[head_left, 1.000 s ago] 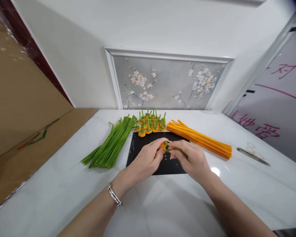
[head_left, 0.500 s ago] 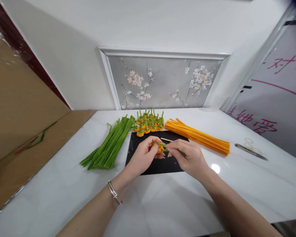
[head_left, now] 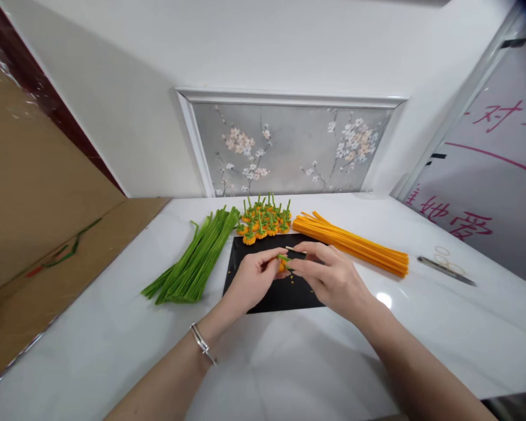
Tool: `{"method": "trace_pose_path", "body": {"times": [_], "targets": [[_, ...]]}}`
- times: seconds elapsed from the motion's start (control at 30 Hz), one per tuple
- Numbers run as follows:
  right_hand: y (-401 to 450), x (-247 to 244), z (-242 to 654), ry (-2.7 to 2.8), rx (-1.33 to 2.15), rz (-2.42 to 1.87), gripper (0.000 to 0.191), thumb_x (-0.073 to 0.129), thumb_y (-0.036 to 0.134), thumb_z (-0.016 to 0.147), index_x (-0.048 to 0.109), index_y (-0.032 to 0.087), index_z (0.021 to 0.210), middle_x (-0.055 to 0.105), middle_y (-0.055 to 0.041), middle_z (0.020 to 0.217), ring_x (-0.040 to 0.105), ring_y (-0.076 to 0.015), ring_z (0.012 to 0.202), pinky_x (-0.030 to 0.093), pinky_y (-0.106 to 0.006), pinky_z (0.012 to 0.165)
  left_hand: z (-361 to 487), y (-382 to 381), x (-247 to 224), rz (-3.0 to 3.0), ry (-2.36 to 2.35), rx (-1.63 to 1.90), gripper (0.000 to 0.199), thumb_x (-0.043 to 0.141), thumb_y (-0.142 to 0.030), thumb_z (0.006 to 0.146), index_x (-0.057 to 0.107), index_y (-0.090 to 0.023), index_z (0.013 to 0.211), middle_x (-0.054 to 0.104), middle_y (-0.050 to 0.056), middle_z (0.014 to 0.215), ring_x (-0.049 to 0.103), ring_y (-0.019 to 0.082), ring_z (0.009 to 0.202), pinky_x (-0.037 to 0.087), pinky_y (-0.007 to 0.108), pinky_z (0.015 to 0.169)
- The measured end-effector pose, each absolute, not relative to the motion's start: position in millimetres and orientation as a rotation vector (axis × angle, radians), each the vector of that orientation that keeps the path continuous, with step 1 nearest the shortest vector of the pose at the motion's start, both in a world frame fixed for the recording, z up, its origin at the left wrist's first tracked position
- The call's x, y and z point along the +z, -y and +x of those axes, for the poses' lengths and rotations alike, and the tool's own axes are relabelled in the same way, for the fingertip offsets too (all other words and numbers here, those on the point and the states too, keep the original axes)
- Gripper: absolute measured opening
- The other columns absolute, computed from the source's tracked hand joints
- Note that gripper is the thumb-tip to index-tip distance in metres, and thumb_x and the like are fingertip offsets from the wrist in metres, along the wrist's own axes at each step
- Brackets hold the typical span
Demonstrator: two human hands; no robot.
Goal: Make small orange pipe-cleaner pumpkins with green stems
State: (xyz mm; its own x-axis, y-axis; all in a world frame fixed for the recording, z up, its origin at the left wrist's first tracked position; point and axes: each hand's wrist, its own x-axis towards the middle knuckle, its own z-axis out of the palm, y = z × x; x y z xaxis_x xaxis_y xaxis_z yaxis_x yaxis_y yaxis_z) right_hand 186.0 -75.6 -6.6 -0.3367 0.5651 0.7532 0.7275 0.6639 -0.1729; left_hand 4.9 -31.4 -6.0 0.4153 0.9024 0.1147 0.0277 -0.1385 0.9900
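Note:
My left hand [head_left: 253, 279] is closed around a small orange pipe-cleaner piece [head_left: 283, 266], mostly hidden by the fingers. A green pipe cleaner [head_left: 284, 257] sticks out at its top. At the right side of this piece, the fingertips of my right hand [head_left: 335, 278] pinch the green strand; its far end is out of sight behind the fingers. Both hands are held above a black mat [head_left: 269, 301]. A thin pale stick [head_left: 295, 250] shows just beyond my right fingers, partly covered by them.
Several finished orange pieces with green stems [head_left: 261, 233] stand behind the mat. Green pipe cleaners [head_left: 193, 263] lie in a bundle at left, orange ones [head_left: 350, 242] at right. Farther right are tweezers [head_left: 447, 270] and thin rings [head_left: 442, 251]. Cardboard [head_left: 70, 251] borders the left side.
My right hand has turned, its fingers now spread over the orange piece and closer to my left hand. My left hand stays nearly in place, still gripping the piece.

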Motion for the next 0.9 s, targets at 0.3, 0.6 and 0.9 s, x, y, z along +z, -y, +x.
{"method": "trace_pose_path", "body": {"times": [0.3,0.6,0.9], "targets": [[68,-14,191,1.727,0.288,-1.016,0.088,0.067,0.020,0.081,0.013,0.034,0.148,0.048,-0.0109,0.136,0.061,-0.0209,0.098,0.053,-0.040,0.083,5,36,7,1.112,-0.855,0.822,0.016,0.069,-0.017,0.074,0.076,-0.014,0.088,0.072,0.005,0.085,0.064,0.009,0.066,0.056,0.023,0.072],[64,-16,190,2.008,0.397,-0.963,0.035,0.060,0.017,0.087,0.060,0.028,0.119,0.054,-0.0079,0.128,0.051,-0.0234,0.119,0.044,-0.042,0.098,8,43,6,1.266,-0.789,0.652,0.011,0.064,-0.019,0.077,0.073,-0.013,0.077,0.061,-0.001,0.067,0.054,0.006,0.059,0.051,0.022,0.068],[66,-14,184,1.989,0.180,-0.848,0.010,0.054,0.014,0.088,0.061,0.021,0.085,0.061,-0.0073,0.094,0.060,-0.0182,0.086,0.051,-0.033,0.076,12,48,10,1.279,-0.751,0.625,0.018,0.060,-0.023,0.081,0.075,-0.015,0.088,0.065,0.000,0.077,0.057,0.008,0.067,0.051,0.025,0.078]]}}
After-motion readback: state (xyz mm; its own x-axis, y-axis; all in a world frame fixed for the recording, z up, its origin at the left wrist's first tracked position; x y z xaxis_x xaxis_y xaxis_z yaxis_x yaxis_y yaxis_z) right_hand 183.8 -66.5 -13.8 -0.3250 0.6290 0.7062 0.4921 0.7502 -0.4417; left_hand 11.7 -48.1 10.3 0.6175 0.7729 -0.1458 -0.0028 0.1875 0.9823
